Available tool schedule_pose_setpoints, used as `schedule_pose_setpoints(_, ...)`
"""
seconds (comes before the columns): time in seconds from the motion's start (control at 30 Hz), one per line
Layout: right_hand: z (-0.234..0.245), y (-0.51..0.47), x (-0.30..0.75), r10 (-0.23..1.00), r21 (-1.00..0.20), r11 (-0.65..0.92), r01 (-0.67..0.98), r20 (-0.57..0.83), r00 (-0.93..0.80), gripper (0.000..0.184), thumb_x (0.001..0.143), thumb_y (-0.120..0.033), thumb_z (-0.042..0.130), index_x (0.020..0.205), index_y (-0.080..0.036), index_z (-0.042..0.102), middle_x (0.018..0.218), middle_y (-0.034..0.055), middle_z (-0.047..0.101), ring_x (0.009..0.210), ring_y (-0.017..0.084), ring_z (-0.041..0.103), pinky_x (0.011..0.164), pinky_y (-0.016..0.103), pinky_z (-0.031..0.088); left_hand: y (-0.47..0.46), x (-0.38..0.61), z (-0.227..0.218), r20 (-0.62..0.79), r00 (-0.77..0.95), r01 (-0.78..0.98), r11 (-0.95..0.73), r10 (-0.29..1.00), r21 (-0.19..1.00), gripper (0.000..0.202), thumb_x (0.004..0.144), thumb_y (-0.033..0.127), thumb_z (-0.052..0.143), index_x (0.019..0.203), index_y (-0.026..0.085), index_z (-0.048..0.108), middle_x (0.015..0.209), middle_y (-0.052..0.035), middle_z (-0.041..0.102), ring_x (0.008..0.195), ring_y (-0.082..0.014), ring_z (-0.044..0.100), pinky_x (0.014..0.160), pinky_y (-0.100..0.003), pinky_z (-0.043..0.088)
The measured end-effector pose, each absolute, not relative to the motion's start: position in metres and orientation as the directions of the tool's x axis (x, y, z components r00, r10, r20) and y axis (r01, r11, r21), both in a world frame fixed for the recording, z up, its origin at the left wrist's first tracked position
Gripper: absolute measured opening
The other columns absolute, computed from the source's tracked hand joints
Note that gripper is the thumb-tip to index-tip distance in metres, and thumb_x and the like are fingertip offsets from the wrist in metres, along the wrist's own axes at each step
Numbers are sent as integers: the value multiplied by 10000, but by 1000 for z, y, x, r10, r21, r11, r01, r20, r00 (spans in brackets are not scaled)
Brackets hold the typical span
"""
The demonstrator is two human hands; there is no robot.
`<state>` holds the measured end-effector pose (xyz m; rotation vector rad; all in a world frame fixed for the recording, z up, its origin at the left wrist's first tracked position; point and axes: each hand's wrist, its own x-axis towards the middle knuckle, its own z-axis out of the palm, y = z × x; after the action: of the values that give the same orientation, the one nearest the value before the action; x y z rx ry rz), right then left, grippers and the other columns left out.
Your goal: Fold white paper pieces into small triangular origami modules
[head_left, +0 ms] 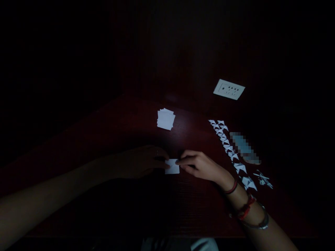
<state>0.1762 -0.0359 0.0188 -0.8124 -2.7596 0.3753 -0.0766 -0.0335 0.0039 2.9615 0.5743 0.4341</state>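
The scene is very dark. A small white square of paper [172, 167] lies on the dark reddish table [125, 122]. My left hand [140, 161] rests at the paper's left edge, fingers curled, fingertips pinching it. My right hand [200, 164] presses the paper's right edge with closed fingertips; red thread bands and a metal bangle circle that wrist. A stack of white paper squares [165, 119] sits further back on the table.
A row of several folded white paper pieces [230, 150] runs diagonally at the right, with a separate one [263, 179] beside its near end. A blurred rectangular object [244, 148] lies next to them. A white socket plate [229, 89] sits at the back right.
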Motion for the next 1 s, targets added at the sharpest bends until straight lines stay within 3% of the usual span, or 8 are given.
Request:
schedule_pose_setpoints(0.13, 20, -39, 175, 561, -292, 808, 512, 113, -820, 278, 815, -140, 433, 1031, -178, 604, 987, 47, 548, 826, 119, 547, 762, 232, 427, -33, -76, 5, 266, 893, 354, -931, 364, 86, 409, 784, 82, 444, 1146, 265, 493, 1114, -31, 529, 1030, -195, 451, 895, -344, 340)
schedule_pose_setpoints(0.33, 22, -42, 173, 566, -271, 807, 525, 98, -819, 286, 813, -123, 422, 1035, -173, 594, 1018, 50, 552, 858, 127, 551, 784, 245, 436, -34, -78, 5, 241, 890, 363, -921, 387, 140, 344, 770, 87, 450, 1056, 256, 539, 1079, -11, 549, 991, -183, 477, 855, -314, 364)
schedule_pose_setpoints(0.47, 23, -42, 171, 561, -279, 812, 513, 129, -817, 254, 807, -130, 436, 993, -161, 606, 1066, 58, 538, 909, 142, 535, 811, 264, 432, -40, -77, 9, 258, 882, 381, -918, 395, 105, 311, 795, 122, 452, 1060, 254, 545, 1061, -12, 561, 968, -180, 487, 849, -308, 358)
schedule_pose_setpoints(0.57, 25, -41, 171, 543, -297, 819, 490, 128, -830, 228, 805, -112, 437, 941, -152, 616, 1003, 56, 570, 920, 146, 524, 817, 266, 424, -47, -75, 12, 226, 892, 390, -919, 391, 50, 231, 841, 248, 459, 1049, 236, 557, 1063, -23, 565, 962, -194, 490, 858, -327, 343)
schedule_pose_setpoints(0.7, 28, -41, 172, 564, -307, 801, 514, 97, -820, 195, 806, -110, 448, 901, -149, 613, 893, 44, 579, 806, 122, 540, 741, 239, 427, -52, -73, 9, 277, 866, 436, -900, 416, -14, 302, 860, 413, 420, 1056, 226, 553, 1077, -27, 568, 988, -204, 485, 880, -345, 311)
schedule_pose_setpoints(0.87, 28, -42, 171, 570, -332, 791, 514, 93, -816, 171, 811, -122, 455, 859, -154, 617, 821, 32, 558, 727, 105, 528, 675, 211, 409, -50, -70, 3, 356, 818, 510, -856, 453, -82, 368, 852, 463, 410, 1111, 225, 516, 1123, -43, 544, 1029, -225, 466, 884, -366, 293)
schedule_pose_setpoints(1.0, 26, -43, 166, 583, -339, 783, 521, 110, -805, 171, 813, -129, 455, 875, -153, 613, 818, 35, 554, 720, 105, 521, 663, 203, 401, -53, -65, 7, 380, 803, 520, -852, 459, -70, 410, 845, 476, 412, 1118, 185, 506, 1128, -73, 536, 1020, -229, 474, 890, -364, 306)
